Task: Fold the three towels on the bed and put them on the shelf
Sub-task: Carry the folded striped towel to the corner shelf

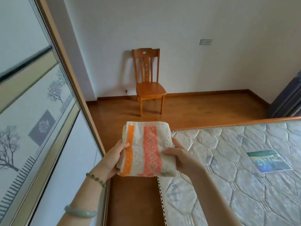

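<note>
A folded cream towel with an orange stripe and a pink patterned stripe is held in the air above the gap between the bed and the wardrobe. My left hand grips its left edge, thumb on top. My right hand grips its right edge, fingers curled over the top. The bed with its quilted mattress lies at the right. No other towels and no shelf are in view.
A sliding wardrobe door with a tree print runs along the left. A wooden chair stands against the far wall on the wooden floor. A label patch sits on the mattress. Something dark blue leans at the right edge.
</note>
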`<action>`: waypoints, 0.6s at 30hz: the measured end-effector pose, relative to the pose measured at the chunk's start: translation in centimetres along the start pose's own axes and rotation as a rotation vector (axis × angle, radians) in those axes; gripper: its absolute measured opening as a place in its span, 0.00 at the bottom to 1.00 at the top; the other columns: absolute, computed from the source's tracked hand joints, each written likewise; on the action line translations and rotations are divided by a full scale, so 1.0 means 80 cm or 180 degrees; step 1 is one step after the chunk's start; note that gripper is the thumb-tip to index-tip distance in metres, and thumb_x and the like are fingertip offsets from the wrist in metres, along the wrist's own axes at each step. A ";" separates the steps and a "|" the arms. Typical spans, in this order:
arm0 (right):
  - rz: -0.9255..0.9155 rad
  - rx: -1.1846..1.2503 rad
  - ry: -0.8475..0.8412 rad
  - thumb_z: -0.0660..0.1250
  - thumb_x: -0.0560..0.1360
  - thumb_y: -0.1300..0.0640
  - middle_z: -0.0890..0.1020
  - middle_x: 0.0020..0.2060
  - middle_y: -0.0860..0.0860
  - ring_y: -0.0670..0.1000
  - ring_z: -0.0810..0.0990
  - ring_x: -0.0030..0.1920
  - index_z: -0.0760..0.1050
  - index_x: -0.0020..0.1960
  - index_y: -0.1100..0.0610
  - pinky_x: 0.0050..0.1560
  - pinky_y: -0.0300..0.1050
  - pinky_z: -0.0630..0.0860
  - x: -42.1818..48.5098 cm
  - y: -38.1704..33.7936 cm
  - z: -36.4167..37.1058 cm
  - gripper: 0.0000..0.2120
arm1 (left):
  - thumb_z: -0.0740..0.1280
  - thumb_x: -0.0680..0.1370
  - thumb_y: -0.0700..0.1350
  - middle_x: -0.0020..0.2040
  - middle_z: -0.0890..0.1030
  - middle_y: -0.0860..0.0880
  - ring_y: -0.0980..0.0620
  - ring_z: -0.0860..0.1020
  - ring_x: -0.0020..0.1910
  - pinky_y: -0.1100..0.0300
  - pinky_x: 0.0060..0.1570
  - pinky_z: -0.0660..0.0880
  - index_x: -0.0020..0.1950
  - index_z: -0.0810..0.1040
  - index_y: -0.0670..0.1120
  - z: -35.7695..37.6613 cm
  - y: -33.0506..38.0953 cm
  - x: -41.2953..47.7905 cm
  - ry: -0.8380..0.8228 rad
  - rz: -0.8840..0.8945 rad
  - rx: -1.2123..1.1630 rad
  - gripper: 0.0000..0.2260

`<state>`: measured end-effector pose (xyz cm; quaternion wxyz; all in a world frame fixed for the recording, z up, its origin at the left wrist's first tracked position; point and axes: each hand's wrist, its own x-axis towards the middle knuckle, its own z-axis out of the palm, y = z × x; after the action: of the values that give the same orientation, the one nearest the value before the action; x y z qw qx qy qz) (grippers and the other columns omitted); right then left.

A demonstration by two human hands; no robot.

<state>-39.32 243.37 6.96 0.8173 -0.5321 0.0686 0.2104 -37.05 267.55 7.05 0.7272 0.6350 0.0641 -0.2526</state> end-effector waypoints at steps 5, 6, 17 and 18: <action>0.0121 -0.0263 -0.0181 0.69 0.68 0.67 0.75 0.60 0.61 0.61 0.81 0.54 0.67 0.65 0.53 0.49 0.56 0.80 0.106 -0.035 -0.001 0.28 | 0.57 0.82 0.48 0.58 0.78 0.45 0.47 0.79 0.56 0.53 0.48 0.76 0.67 0.68 0.51 -0.037 0.039 0.068 0.0237 0.0006 -0.0040 0.14; 0.0136 -0.0292 -0.0179 0.69 0.68 0.66 0.75 0.60 0.60 0.60 0.81 0.55 0.66 0.66 0.53 0.48 0.54 0.80 0.127 -0.043 -0.002 0.29 | 0.57 0.82 0.48 0.58 0.78 0.45 0.47 0.79 0.56 0.53 0.48 0.76 0.67 0.68 0.52 -0.044 0.048 0.085 0.0283 0.0008 -0.0042 0.14; 0.0287 -0.0794 -0.0489 0.68 0.72 0.67 0.77 0.60 0.57 0.58 0.81 0.57 0.66 0.66 0.52 0.55 0.58 0.79 0.426 -0.198 -0.018 0.26 | 0.56 0.81 0.52 0.58 0.78 0.42 0.41 0.78 0.56 0.45 0.56 0.71 0.60 0.72 0.56 -0.121 0.185 0.326 0.1074 0.0075 0.0011 0.10; 0.0292 -0.0819 -0.0514 0.68 0.72 0.67 0.77 0.60 0.57 0.58 0.81 0.56 0.66 0.67 0.52 0.54 0.58 0.79 0.446 -0.207 -0.017 0.26 | 0.57 0.81 0.51 0.57 0.78 0.42 0.42 0.78 0.55 0.46 0.56 0.71 0.60 0.72 0.54 -0.126 0.195 0.339 0.1138 0.0086 -0.0042 0.10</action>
<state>-0.03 246.12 8.34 0.7348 -0.6100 -0.0007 0.2966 -4.31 270.49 7.87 0.7116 0.6659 0.1856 -0.1255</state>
